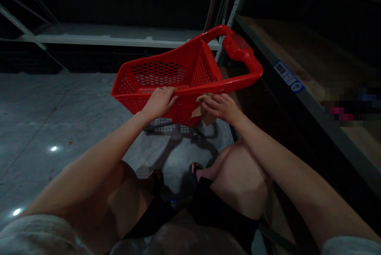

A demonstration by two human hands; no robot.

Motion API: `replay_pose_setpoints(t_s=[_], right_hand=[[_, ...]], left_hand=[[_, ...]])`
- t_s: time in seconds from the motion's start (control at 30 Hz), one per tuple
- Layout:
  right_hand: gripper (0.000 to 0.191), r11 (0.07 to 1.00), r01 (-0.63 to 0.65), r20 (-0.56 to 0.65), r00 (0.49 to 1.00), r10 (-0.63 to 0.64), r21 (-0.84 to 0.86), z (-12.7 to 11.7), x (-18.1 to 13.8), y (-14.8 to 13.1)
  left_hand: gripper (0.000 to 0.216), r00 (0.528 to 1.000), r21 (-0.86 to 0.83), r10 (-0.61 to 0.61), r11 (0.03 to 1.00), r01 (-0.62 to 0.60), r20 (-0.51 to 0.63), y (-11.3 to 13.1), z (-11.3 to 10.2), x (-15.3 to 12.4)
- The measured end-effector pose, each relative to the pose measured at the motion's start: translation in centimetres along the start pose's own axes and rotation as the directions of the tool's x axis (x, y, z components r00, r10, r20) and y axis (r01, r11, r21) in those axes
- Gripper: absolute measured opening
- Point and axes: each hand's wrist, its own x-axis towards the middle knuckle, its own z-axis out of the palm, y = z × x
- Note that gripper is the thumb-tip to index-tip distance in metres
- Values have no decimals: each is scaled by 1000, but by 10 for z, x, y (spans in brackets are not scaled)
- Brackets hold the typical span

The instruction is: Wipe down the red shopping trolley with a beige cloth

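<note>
A red plastic shopping cart (pixel 185 95) with perforated sides stands in front of my knees, its looped handle at the upper right. My left hand (pixel 160 102) grips the near top rim, fingers over the edge and thumb along the outside. Against the outer side, just below that rim, my right hand (pixel 222 107) is closed on a crumpled brown cloth or paper (pixel 208 117); the material cannot be told. Part of it hangs below the fingers. The inner floor of the cart is mostly hidden by its near wall.
Behind the cart runs a pale metal shelf (pixel 113 40) with an upright post. At the right is a dark-edged wooden bench or shelf (pixel 336 88) bearing a blue label (pixel 289 76) and a blurred patch. My sandalled feet rest on the grey concrete floor (pixel 74 108).
</note>
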Motion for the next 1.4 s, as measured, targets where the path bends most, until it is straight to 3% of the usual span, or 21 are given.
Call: replay_pose_setpoints(t_s=[0.13, 0.23, 0.3, 0.37, 0.4, 0.47, 0.53, 0.57, 0.6, 0.67, 0.73, 0.8, 0.87, 1.0, 1.07, 1.13, 1.2, 1.27, 1.33, 1.37, 1.4], right_hand=[[26, 913, 397, 179, 895, -407, 93, 21, 16, -28], [32, 888, 456, 68, 886, -460, 58, 19, 17, -24], [32, 956, 287, -106, 950, -293, -70, 7, 10, -8], [25, 984, -23, -304, 952, -33, -179, -9, 2, 11], [20, 959, -204, -412, 905, 108, -197, -17, -1, 20], [22, 840, -526, -573, 733, 367, -133, -28, -3, 33], [28, 732, -681, -624, 582, 522, -23, -31, 1, 37], [28, 716, -698, -614, 559, 558, 14, -30, 4, 36], [28, 727, -686, -581, 580, 572, 31, -27, 8, 32], [27, 801, -599, -463, 702, 541, 29, -17, 14, 20], [28, 910, -414, -259, 877, 404, 18, -7, 16, 3], [30, 980, -192, -75, 978, 195, 46, 4, 14, -16], [32, 997, -41, 22, 999, 40, 69, 14, 11, -34], [33, 998, 58, 105, 993, -61, 32, 23, 9, -50], [30, 999, 51, 86, 995, -50, -4, 18, 9, -43], [26, 996, -49, -44, 998, 46, -72, 7, 8, -28], [22, 952, -284, -291, 926, 242, -114, -7, 3, -12], [22, 849, -528, -503, 740, 447, -23, -16, -2, 1], [24, 761, -637, -552, 594, 586, 123, -16, -5, 6], [25, 743, -647, -521, 581, 626, 171, -12, -6, 5], [26, 745, -638, -453, 614, 646, 197, -6, -6, 1]], left_hand=[[42, 1000, -1, -1, 1000, 1, 5, 2, -1, -3], [43, 1000, -3, 5, 1000, -5, 15, 2, -1, -5], [43, 999, -8, 25, 1000, -25, 26, 1, -2, -5], [44, 999, -8, 45, 999, -45, 28, 0, -2, -6], [44, 998, -6, 51, 999, -51, 26, -1, -2, -6], [43, 998, 3, 54, 999, -55, 19, -1, -1, -5], [44, 998, 7, 53, 999, -53, 15, 0, -1, -5], [44, 999, 6, 50, 999, -50, 13, 0, 0, -5], [44, 999, 5, 46, 999, -46, 13, 0, 0, -5], [45, 999, 4, 38, 999, -38, 13, 1, 0, -5], [45, 999, 9, 30, 1000, -30, 15, 1, 0, -6], [45, 1000, 16, 18, 1000, -18, 16, 2, 0, -6], [45, 1000, 19, 4, 1000, -5, 19, 3, -1, -5], [46, 1000, 11, 8, 1000, -8, 30, 6, -4, -5], [46, 999, 8, 21, 1000, -21, 34, 6, -4, -5], [46, 999, 12, 32, 999, -33, 33, 5, -4, -5], [46, 999, 21, 42, 999, -43, 32, 3, -4, -5], [46, 998, 25, 55, 998, -56, 26, 2, -2, -5], [46, 998, 26, 63, 998, -63, 15, 2, 0, -5], [46, 998, 28, 61, 998, -61, 8, 2, 1, -5], [46, 998, 31, 57, 998, -57, 2, 2, 1, -5]])
